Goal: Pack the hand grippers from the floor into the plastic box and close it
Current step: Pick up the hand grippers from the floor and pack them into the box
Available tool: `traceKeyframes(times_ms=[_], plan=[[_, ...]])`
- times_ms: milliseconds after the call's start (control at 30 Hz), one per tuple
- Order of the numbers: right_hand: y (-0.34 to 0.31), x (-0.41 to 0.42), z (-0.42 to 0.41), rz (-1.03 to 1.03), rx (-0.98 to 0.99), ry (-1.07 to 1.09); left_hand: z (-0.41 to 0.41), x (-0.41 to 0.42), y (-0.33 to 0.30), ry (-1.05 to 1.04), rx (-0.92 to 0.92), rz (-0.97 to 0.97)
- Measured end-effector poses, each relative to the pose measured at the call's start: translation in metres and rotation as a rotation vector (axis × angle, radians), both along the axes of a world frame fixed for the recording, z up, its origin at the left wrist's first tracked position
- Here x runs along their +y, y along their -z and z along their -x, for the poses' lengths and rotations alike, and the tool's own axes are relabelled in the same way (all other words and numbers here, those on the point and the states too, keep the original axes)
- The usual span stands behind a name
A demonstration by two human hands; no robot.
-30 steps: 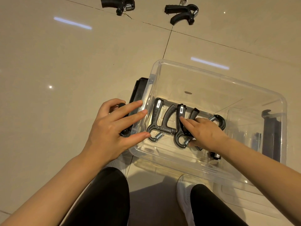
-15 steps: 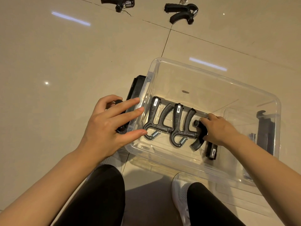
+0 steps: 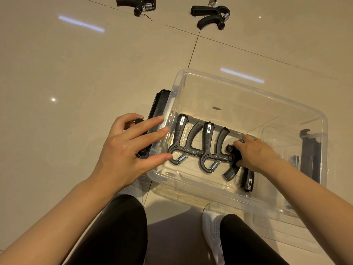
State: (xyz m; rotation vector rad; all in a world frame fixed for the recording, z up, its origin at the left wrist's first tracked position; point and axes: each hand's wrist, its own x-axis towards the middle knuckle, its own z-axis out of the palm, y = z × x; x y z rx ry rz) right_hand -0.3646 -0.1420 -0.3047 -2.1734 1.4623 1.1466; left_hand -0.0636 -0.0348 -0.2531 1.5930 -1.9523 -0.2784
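Since the last frame your right hand (image 3: pixel 255 154) has barely shifted; it still grips the third hand gripper (image 3: pixel 234 165) inside the clear plastic box (image 3: pixel 248 87), fingers curled round its top. Two more grippers (image 3: pixel 183 142) lie side by side to its left on the box floor. Your left hand (image 3: pixel 129 150) rests with straight, spread fingers against the box's left wall, over the black latch (image 3: pixel 158 106). Two other hand grippers (image 3: pixel 210 16) remain on the tiled floor (image 3: pixel 76 73), well beyond the box.
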Motion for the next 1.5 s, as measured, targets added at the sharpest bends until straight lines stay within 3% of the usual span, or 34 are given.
traceKeyframes(times_ms=[300,500,667,1067,1167,1300,1367,1500], plan=[[-0.006,-0.005,-0.006,-0.008,0.032,0.020,0.000,0.000,0.000,0.002,-0.014,-0.007],[-0.004,0.008,-0.009,0.124,0.042,-0.076,0.000,0.000,-0.001,-0.004,0.008,-0.009],[-0.004,0.015,-0.010,-0.045,0.061,0.047,0.000,0.001,-0.001,-0.001,-0.004,-0.014],[0.002,0.022,-0.010,-0.032,0.076,0.013,-0.001,-0.001,-0.001,0.008,-0.027,-0.010],[0.000,0.022,-0.014,0.089,-0.023,-0.089,-0.001,-0.001,0.000,0.006,-0.026,-0.004],[0.002,0.028,-0.038,0.172,-0.226,-0.395,-0.001,-0.001,0.000,0.006,-0.021,0.000],[0.007,0.032,-0.050,0.119,-0.211,-0.484,-0.001,-0.001,0.000,0.006,-0.020,-0.002],[0.012,0.035,-0.048,0.135,-0.132,-0.432,0.000,-0.001,0.000,0.004,-0.011,-0.008]])
